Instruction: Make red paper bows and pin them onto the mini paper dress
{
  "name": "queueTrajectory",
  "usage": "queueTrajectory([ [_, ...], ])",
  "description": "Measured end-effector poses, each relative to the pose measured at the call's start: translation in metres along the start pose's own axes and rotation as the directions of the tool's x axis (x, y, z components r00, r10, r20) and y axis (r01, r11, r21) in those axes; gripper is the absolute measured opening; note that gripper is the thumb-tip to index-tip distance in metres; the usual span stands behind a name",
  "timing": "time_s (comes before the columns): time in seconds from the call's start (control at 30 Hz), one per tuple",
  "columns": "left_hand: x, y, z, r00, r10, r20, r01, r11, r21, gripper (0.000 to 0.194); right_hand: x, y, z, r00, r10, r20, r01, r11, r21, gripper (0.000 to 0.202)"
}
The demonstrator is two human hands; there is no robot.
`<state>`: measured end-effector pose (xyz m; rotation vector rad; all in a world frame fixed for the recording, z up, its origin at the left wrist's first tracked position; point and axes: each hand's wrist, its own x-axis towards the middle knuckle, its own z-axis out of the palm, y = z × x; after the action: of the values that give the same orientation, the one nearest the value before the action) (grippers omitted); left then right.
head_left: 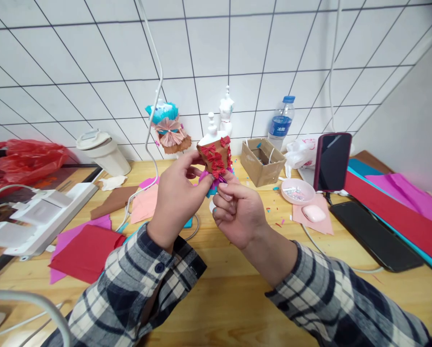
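A small white dress form (pixel 212 129) stands upright before me, wrapped in brown crepe paper with red paper bows (pixel 216 159) on its front. Purple crepe paper (pixel 216 181) gathers at its waist, with a bit of blue below. My left hand (pixel 183 193) curves around the form's left side, thumb pressed on the purple paper. Pinched fingers of my right hand (pixel 239 207) meet that paper from the right. Behind are a bare white dress form (pixel 226 108) and another dressed in blue, peach and brown paper (pixel 170 130).
A cardboard box (pixel 263 164), water bottle (pixel 281 123), pink bowl (pixel 297 191) and upright phone (pixel 332 161) stand on the right. Crepe paper sheets (pixel 86 253), a lidded cup (pixel 105 152) and a power strip (pixel 53 221) lie left. A white cable (pixel 157 96) hangs down.
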<state>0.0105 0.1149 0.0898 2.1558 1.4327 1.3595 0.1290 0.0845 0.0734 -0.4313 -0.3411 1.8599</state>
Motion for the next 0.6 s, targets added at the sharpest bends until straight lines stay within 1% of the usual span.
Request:
queueTrajectory([
  [0.13, 0.001, -0.001, -0.002, 0.999, 0.014, 0.037, -0.015, 1.000, 0.019, 0.039, 0.000, 0.001, 0.000, 1.000, -0.011, -0.001, 0.011, 1.000, -0.005, 0.031],
  [0.23, 0.001, -0.003, -0.004, 0.999, 0.011, 0.040, -0.011, 1.000, -0.005, 0.040, -0.003, 0.004, 0.001, 0.998, -0.049, -0.029, 0.048, 0.998, -0.044, 0.035],
  [0.33, 0.000, -0.003, -0.004, 0.999, -0.004, 0.035, 0.004, 1.000, -0.022, 0.038, -0.007, 0.009, 0.001, 0.984, -0.141, -0.107, 0.128, 0.984, -0.125, 0.038],
  [0.43, 0.001, -0.002, -0.002, 0.999, -0.007, 0.033, 0.008, 0.999, -0.054, 0.039, -0.015, 0.012, -0.001, 0.952, -0.250, -0.179, 0.211, 0.954, -0.211, 0.035],
  [0.53, -0.004, -0.004, 0.000, 0.999, -0.011, -0.036, 0.006, 0.989, -0.149, 0.047, -0.028, 0.015, -0.013, 0.924, -0.324, -0.203, 0.257, 0.919, -0.300, 0.030],
  [0.6, -0.014, -0.009, 0.004, 0.988, -0.040, -0.147, 0.002, 0.969, -0.248, 0.050, -0.038, 0.016, -0.029, 0.913, -0.343, -0.222, 0.237, 0.887, -0.397, 0.026],
])
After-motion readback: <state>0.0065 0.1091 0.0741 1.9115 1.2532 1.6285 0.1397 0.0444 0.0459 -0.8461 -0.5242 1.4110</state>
